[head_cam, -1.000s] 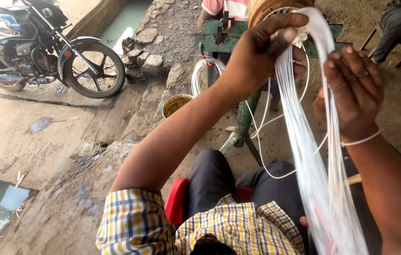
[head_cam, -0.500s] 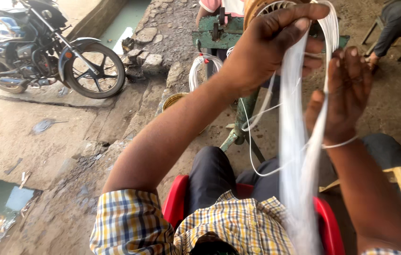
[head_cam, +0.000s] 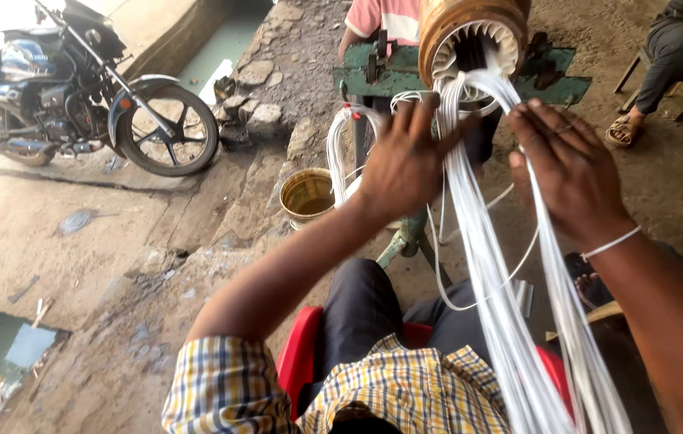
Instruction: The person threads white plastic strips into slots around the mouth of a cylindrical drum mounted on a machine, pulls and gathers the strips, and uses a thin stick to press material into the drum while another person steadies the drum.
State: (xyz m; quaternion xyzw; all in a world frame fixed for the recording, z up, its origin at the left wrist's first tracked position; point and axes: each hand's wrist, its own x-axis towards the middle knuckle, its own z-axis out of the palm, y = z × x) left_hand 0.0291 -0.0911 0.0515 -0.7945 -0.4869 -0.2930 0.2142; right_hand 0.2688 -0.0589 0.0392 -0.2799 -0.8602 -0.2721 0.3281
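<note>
A round brown motor stator (head_cam: 470, 28) with white slots sits on a green metal stand (head_cam: 357, 79). A thick bundle of white wires (head_cam: 494, 297) runs from its slots down toward me. My left hand (head_cam: 404, 165) grips the bundle just below the stator, back of the hand up, fingers spread over the strands. My right hand (head_cam: 568, 170) holds the right-hand strands, which pass under its palm; a white band circles its wrist. A second loop of white wire (head_cam: 340, 141) hangs at the stand's left side.
A motorcycle (head_cam: 76, 96) is parked at the upper left beside stones (head_cam: 259, 96). A yellow bucket (head_cam: 307, 195) stands by the stand's foot. I sit on a red chair (head_cam: 300, 366). A person in pink (head_cam: 386, 16) is behind the stand; another sits at the right (head_cam: 679, 44).
The view has dropped, bringing the stator into sight. My left hand went from a closed fist on the bundle to spread fingers lower down; my right hand stays beside it on the strands.
</note>
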